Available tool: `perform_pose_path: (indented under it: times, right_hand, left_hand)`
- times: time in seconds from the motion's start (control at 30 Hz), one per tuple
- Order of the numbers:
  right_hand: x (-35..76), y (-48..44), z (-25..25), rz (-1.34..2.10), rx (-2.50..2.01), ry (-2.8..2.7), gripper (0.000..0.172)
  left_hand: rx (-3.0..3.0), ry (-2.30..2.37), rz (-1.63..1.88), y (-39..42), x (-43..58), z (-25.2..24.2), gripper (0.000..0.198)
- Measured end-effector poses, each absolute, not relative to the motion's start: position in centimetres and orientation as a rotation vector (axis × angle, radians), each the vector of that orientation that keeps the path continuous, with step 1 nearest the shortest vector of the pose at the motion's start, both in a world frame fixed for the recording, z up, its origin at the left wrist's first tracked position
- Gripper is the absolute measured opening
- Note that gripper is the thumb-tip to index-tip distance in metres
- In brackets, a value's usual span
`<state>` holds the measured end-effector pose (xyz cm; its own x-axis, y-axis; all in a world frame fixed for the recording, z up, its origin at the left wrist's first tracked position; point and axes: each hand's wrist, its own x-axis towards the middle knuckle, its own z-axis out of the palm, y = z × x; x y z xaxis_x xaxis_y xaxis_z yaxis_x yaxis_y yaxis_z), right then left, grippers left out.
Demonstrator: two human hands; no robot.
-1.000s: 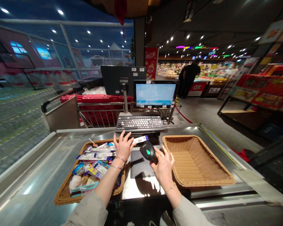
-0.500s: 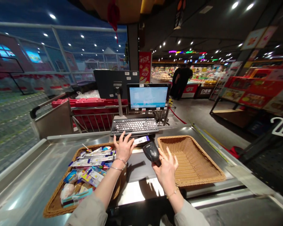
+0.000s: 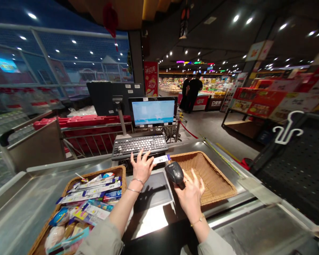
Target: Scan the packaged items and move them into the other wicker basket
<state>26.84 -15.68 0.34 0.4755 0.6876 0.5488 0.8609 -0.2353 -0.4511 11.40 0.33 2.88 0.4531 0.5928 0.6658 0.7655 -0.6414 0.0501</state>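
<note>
My left hand (image 3: 142, 168) grips one end of a slim white packet (image 3: 161, 159) with a purple end and a barcode facing up. Its far tip reaches the back left corner of a wicker basket (image 3: 211, 173) on the right. A black handheld barcode scanner (image 3: 174, 173) is in my right hand (image 3: 190, 193), its head just below the packet and over that basket's left edge. Left of my left arm, another wicker basket (image 3: 123, 173) is filled with similar slim packets (image 3: 101, 190), a blue-and-white ball-shaped item (image 3: 60, 216) and other small goods.
Behind my hands are a keyboard (image 3: 139, 144) and a lit monitor (image 3: 153, 111). A grey flat panel (image 3: 155, 189) is set in the metal counter (image 3: 14, 209) between the baskets. Beyond are a shopping cart (image 3: 90, 140), two people (image 3: 194, 92) and shelves of red boxes (image 3: 263, 101).
The view has swung to the right, so the counter and baskets appear farther left. Relative to the counter, both hands have shifted right, bringing the packet and scanner to the right basket's edge.
</note>
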Motion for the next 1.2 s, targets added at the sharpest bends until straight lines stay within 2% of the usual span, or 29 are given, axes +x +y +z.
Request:
perform_pose_path:
  times: [0.47,1.0,1.2]
  right_hand:
    - [31.4,-17.4,-0.3,-0.323,-2.118,-1.024,0.024]
    - [36.5,-18.8,-2.2,-0.359,-2.193,-0.842,0.031]
    - [37.5,-19.0,-3.1,-0.348,-2.22,-0.789,0.032]
  left_hand:
    - [-2.604,-0.934,-0.933,0.7,18.1,1.2,0.018]
    - [-2.847,-0.695,-0.733,0.3,24.7,-1.5,0.016]
    - [-2.848,-0.742,-0.705,-0.1,26.1,-2.1,0.034]
